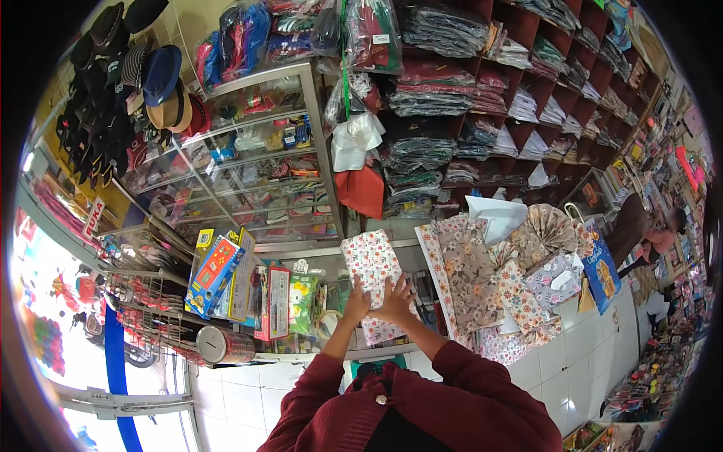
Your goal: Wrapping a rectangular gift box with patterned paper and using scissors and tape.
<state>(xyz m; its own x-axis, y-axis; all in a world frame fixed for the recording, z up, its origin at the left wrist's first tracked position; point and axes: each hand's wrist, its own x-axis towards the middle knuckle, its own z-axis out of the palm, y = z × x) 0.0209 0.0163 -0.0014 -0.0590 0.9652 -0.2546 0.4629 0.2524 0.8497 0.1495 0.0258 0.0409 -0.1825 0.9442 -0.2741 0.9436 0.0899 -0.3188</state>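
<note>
A flat rectangular package in floral wrapping paper [374,257] lies lengthwise on the glass counter in front of me. My left hand [356,302] rests at its left edge. My right hand [396,299] lies on its right part with the fingers spread. The two hands nearly meet at the thumbs, and neither is closed around anything. Just left of my left hand is a roll of tape [329,323]. Dark-handled scissors [427,314] lie to the right of the package, partly hidden.
Floral-wrapped gifts [471,271] and a blue paper bag [601,271] crowd the counter's right. Boxed toys [217,271], a green packet [303,302] and a round tin [217,344] stand at left. Behind are a glass cabinet [333,192] and clothing shelves. People are at far right.
</note>
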